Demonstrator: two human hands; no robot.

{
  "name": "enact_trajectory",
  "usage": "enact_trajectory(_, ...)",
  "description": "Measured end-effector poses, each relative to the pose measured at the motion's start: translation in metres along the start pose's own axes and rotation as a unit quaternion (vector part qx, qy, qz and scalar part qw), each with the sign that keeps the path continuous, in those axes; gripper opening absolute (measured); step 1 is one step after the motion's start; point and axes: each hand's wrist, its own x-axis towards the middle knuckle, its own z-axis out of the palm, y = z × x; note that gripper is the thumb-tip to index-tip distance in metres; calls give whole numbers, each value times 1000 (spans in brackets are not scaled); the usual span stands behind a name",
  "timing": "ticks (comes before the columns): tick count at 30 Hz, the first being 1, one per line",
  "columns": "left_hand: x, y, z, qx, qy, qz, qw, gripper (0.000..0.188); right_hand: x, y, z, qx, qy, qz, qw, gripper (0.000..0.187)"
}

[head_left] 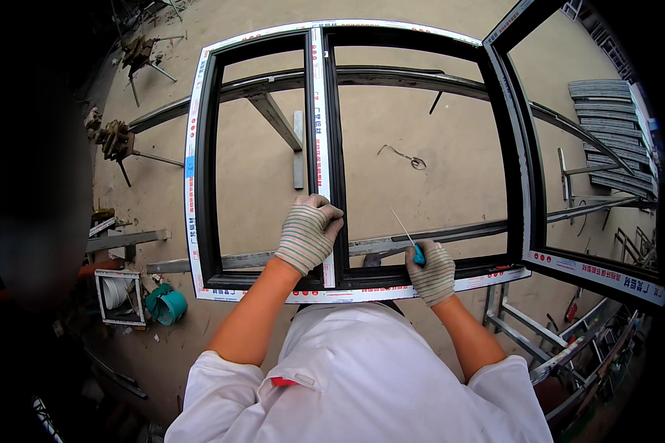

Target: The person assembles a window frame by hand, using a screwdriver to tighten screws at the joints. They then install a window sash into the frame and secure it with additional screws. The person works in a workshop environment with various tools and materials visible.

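While we lean over the work in a white short-sleeved shirt [362, 376], both our striped knit gloves are on the near rail of a dark aluminium window frame with white protective film along its edges [199, 148], which lies flat on metal trestle bars [391, 77] above a bare concrete floor [421, 118]. Our right hand [431, 272] is closed around a slim screwdriver with a blue handle and a thin steel shaft [414, 247], whose long axis rises away from us and leans to the left, its tip hanging over the opening of the right-hand pane. Our left hand [308, 232] is curled tight over the foot of the frame's central upright bar, dark with a white film strip [322, 133], just where that bar meets the near rail. The bar's long axis runs straight away from us, from the left hand to the far rail, so the left hand sits on it and the right hand stands a little off to its right, the tool's point angled back toward it. The two hands are apart, with the bar's base between them. To the right a second dark frame with the same white film [528, 184] stands tilted against the first. Farther off on the right lies a stack of grey ribbed metal sheets [613, 125]; on the left floor sit a teal roll [168, 304] and rusty metal fittings [114, 139].
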Motion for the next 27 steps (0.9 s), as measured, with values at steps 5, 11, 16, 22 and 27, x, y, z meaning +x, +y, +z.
enact_trajectory(5,33,-12,-21,-6,-37,39,999,14,-2,-3,5,-14,49,-24,998,14)
enact_trajectory(11,129,-64,-18,-47,99,39,993,20,1,-9,5,-47,50,-15,998,15)
enact_trajectory(16,226,-94,-17,27,196,37,980,39,1,-8,3,-59,61,-32,996,14)
enact_trajectory(22,294,-123,-12,32,198,18,979,46,4,-9,2,-62,56,-32,996,14)
enact_trajectory(27,317,-125,-5,3,205,-3,979,45,3,-8,3,-51,70,-30,996,14)
